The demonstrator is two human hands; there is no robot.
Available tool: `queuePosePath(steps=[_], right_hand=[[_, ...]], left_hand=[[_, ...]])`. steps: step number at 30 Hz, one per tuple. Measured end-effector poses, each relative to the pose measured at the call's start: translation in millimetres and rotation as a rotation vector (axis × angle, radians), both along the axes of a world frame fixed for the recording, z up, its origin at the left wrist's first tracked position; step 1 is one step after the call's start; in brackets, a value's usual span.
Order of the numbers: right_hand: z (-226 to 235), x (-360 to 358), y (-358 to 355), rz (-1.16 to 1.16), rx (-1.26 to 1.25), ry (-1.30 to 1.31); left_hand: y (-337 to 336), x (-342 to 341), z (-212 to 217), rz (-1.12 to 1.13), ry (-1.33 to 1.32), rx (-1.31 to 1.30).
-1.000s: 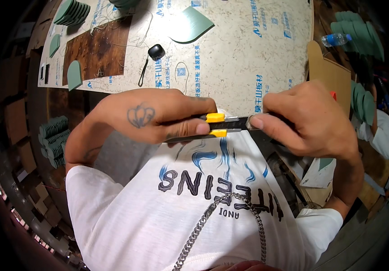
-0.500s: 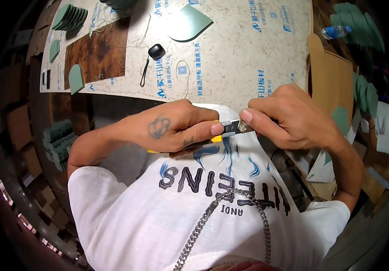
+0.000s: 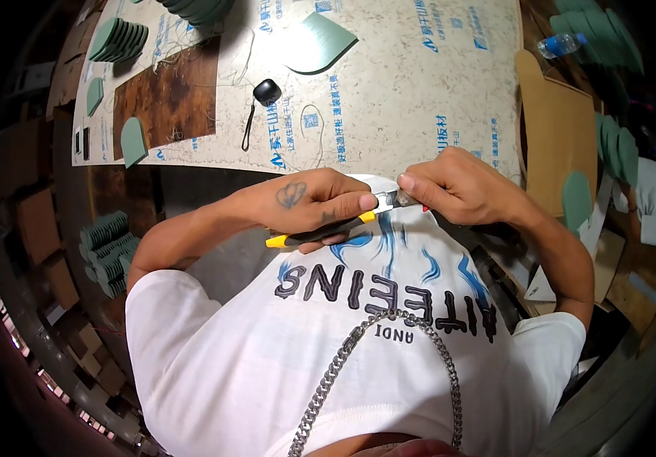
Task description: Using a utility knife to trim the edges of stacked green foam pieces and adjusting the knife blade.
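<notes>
In front of my chest, my left hand (image 3: 312, 202) is closed round a utility knife (image 3: 328, 230) with a black and yellow handle. The thumb lies along its metal front end. My right hand (image 3: 457, 189) pinches the blade end with thumb and bent fingers. A small greyish patch shows on the blade end, and a bit of red peeks out below the right fingers. Most of the blade is hidden by the fingers.
Ahead stands a printed light board table (image 3: 389, 114) with a black case on a strap (image 3: 267, 92), a pointed green piece (image 3: 322, 44) and stacked green pieces (image 3: 118, 40). Cardboard (image 3: 560, 122) and a water bottle (image 3: 562, 46) are on the right. More green stacks (image 3: 107, 247) sit lower left.
The knife's handle has tilted and shows more of its black and yellow body. My right hand has come slightly closer to my left. The view has shifted a little.
</notes>
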State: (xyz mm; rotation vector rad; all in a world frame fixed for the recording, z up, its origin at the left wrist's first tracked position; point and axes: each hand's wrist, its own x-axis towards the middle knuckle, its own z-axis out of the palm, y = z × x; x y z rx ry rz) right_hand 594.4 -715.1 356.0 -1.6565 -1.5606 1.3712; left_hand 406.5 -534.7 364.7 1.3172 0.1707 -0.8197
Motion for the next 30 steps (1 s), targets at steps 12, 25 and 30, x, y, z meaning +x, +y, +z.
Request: queuePosePath(steps=[12,25,30], right_hand=[[-42,11,1,-0.026,-0.036,0.189],[-4,15,-4,-0.067,0.803,-0.998],[-5,17,6,-0.138,0.788,-1.051]], left_hand=[[0,6,-39,0.076,0.104,-0.084],[6,23,-12,0.283,0.171,-0.147],[11,27,-8,0.372,0.178,-0.204]])
